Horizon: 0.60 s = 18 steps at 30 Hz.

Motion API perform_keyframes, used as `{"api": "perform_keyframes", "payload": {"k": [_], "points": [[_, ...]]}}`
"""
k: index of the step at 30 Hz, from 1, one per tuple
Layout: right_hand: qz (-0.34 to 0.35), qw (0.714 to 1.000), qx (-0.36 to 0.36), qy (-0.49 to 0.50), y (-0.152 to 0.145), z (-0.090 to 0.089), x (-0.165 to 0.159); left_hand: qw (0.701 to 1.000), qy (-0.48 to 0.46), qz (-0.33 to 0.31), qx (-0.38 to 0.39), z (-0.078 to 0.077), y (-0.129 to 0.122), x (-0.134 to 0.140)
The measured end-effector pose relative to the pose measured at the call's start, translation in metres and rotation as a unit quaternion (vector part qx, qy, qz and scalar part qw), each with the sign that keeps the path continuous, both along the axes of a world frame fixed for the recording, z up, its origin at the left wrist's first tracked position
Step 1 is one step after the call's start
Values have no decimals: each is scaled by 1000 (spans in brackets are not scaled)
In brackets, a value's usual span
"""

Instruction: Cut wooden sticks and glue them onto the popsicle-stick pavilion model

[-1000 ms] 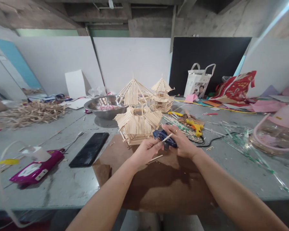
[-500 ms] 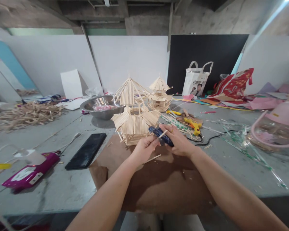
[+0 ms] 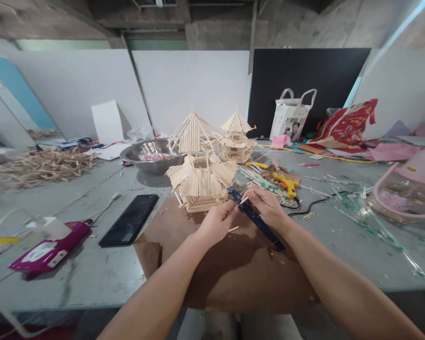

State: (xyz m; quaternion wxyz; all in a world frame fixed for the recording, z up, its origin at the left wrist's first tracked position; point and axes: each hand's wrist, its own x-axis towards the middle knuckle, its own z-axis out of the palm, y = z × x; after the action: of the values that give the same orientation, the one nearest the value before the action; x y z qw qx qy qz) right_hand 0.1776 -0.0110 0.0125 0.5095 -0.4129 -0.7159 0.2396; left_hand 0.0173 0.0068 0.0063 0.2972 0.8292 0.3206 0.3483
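Note:
My left hand (image 3: 217, 219) is closed, its fingertips pinching a short thin wooden stick (image 3: 243, 201). My right hand (image 3: 267, 206) is closed too, with thumb and fingers at the stick's upper end. A long dark blue hand tool, perhaps a cutter (image 3: 260, 224), slants beneath the stick and alongside my right hand; its exact kind is unclear. Another cut stick (image 3: 233, 229) shows just below my left fingers. Right behind my hands stands a pavilion model made of wooden sticks (image 3: 201, 182), on the edge of a brown cardboard sheet (image 3: 233, 278).
A smaller stick pavilion (image 3: 236, 141) and a steel bowl (image 3: 152, 163) stand farther back. A yellow glue gun (image 3: 286, 184) lies right, near plastic wrappers (image 3: 364, 212). Left are a black phone (image 3: 129, 221), a purple power strip (image 3: 51, 250) and a stick pile (image 3: 49, 165).
The blue tool has swung from across my right fingers to a slant pointing down right. My right fingers have moved from the tool to the stick.

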Motion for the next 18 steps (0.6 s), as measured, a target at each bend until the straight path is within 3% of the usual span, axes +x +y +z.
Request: {"api": "perform_keyframes", "payload": {"k": [18], "points": [[-19, 998, -21, 53, 3, -2, -6, 999, 18, -17, 22, -1, 2, 1]]}}
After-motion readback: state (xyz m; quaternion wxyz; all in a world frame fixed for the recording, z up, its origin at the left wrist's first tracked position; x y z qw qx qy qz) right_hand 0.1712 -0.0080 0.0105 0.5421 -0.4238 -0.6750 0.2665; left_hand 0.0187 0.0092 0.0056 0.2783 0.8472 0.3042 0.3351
